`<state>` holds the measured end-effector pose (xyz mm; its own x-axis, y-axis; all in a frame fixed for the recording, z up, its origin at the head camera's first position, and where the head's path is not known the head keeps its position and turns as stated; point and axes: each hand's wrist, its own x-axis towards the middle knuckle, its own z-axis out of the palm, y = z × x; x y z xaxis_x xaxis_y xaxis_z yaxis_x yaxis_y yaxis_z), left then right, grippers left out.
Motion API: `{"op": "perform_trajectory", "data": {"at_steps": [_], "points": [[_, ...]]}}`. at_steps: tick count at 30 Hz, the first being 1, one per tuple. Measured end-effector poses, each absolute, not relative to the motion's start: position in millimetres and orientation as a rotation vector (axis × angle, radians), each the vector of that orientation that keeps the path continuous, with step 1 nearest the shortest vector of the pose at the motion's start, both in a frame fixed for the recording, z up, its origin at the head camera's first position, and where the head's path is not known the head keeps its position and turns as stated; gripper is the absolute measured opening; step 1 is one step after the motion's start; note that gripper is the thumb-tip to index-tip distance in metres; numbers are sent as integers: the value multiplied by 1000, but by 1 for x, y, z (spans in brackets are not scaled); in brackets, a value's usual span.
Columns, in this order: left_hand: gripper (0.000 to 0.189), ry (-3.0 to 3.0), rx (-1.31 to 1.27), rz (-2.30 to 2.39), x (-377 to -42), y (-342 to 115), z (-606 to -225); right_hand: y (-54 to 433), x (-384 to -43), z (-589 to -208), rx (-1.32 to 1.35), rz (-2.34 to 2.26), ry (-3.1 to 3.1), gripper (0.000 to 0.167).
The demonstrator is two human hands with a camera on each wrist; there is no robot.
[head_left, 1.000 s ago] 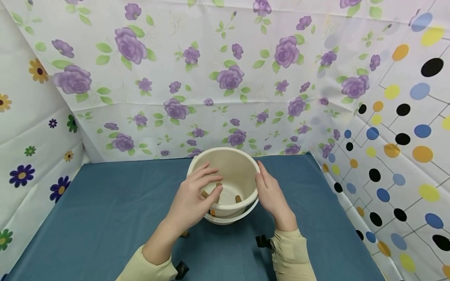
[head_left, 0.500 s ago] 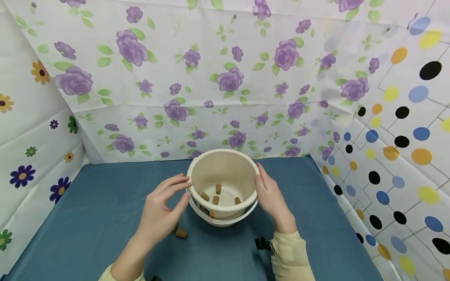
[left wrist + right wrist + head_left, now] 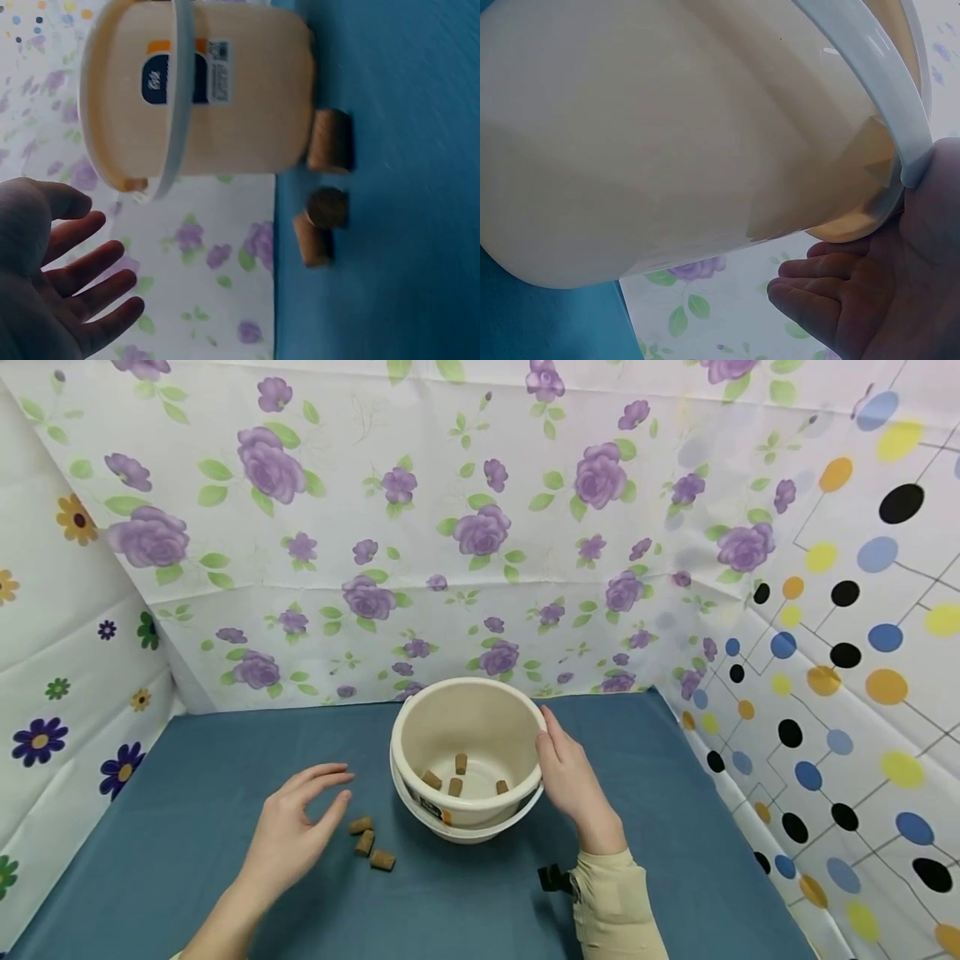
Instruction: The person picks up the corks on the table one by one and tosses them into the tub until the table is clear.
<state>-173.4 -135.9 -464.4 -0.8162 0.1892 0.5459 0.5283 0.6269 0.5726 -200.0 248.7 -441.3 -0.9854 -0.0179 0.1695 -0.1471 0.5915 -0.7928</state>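
Note:
A cream bucket [image 3: 467, 818] with a white handle [image 3: 181, 90] stands upright, its mouth tilted toward the head camera. Several brown corks [image 3: 455, 787] lie on its floor. My right hand [image 3: 573, 777] rests against the right side of the rim, fingers straight along the outside in the right wrist view. To the left of the bucket, my left hand [image 3: 288, 827] hovers with loosely bent fingers and holds nothing. Three more corks [image 3: 365, 842] lie between that hand and the bucket; the left wrist view shows these loose corks [image 3: 328, 142] beside the bucket's base.
A blue cloth [image 3: 225, 777] covers the table. Behind it hangs a white sheet with purple flowers [image 3: 480, 527], with patterned sheets at both sides. A black strap piece [image 3: 553, 878] sticks out from the right sleeve [image 3: 617, 906].
My left hand has drawn back from over the bucket's mouth to the left, uncovering the corks inside and on the cloth. My right hand stays at the rim.

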Motion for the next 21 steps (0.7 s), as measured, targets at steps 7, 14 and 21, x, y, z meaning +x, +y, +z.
{"op": "perform_trajectory", "data": {"at_steps": [7,14,21], "points": [[26,-2705,-517,-946,-179,-149,-473,248,-200,-440,142,1363,-2675,60],[30,-2880,-487,-907,-189,-153,-484,249,-201,-440,136,1353,-2673,60],[30,-2927,-517,-818,-193,-156,-493,248,-200,-441,138,1360,-2671,60]]}}
